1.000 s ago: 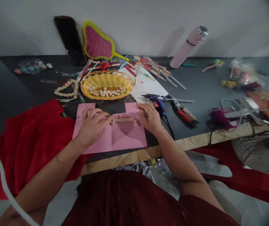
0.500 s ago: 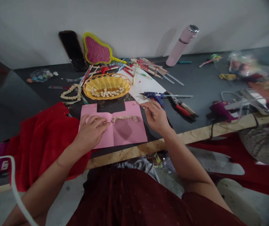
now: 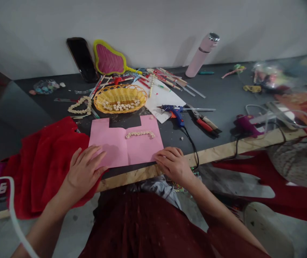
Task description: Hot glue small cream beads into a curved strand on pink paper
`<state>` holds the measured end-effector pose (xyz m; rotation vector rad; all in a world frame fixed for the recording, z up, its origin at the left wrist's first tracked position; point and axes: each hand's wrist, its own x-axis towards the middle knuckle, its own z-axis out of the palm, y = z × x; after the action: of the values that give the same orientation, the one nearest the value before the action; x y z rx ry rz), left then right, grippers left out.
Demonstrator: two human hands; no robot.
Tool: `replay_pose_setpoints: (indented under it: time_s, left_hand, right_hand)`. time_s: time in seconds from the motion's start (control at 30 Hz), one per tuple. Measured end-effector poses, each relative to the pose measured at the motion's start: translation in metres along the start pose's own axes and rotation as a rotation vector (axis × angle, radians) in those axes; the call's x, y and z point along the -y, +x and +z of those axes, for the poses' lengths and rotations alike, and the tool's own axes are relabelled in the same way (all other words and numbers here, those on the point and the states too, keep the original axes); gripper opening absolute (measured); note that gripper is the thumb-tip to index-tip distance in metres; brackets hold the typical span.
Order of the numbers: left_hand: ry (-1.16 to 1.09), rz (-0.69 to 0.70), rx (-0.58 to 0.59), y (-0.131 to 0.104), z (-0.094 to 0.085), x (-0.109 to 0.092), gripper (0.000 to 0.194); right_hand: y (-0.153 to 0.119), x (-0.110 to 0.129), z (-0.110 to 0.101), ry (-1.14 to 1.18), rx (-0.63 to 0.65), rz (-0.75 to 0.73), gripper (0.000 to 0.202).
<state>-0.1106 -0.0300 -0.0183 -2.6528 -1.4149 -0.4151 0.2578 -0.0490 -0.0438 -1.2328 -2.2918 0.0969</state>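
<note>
A pink paper sheet (image 3: 113,139) with a centre fold and a notch cut in its far edge lies on the bench. A wavy row of small pale bead-like pieces (image 3: 140,134) sits on its right half. My left hand (image 3: 85,168) rests over the sheet's near left corner, fingers spread and holding nothing. At the near right corner, my right hand (image 3: 173,163) has its fingers closed on the paper's edge. Beyond the sheet stands a yellow woven basket (image 3: 119,94) with similar pale pieces inside. A pale beaded heart shape (image 3: 82,106) lies left of the basket.
A blue glue gun (image 3: 176,111) and red-handled pliers (image 3: 206,123) lie to the right. Behind are a pink bottle (image 3: 202,55), a phone (image 3: 83,59) and several sticks. Red cloth (image 3: 48,165) covers the left front edge. A purple glue gun (image 3: 246,125) lies far right.
My left hand has slid back and left to the sheet's near corner. My right hand has come down from beside the blue glue gun to the near right corner.
</note>
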Motion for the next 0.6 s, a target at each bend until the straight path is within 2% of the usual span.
replay_pose_setpoints:
  time_s: [0.17, 0.37, 0.6]
  left_hand:
    - [-0.013, -0.072, 0.033, -0.023, -0.001, -0.003, 0.05]
    - [-0.021, -0.162, 0.068, -0.037, 0.008, 0.001, 0.066]
    - [-0.009, -0.201, 0.098, -0.046, 0.011, 0.013, 0.065]
  right_hand:
    - [-0.007, -0.002, 0.001, -0.011, 0.018, -0.02, 0.017]
    - [-0.009, -0.004, 0.002, -0.007, 0.04, -0.009, 0.019]
    - [-0.009, -0.008, -0.002, -0.01, 0.057, -0.019, 0.019]
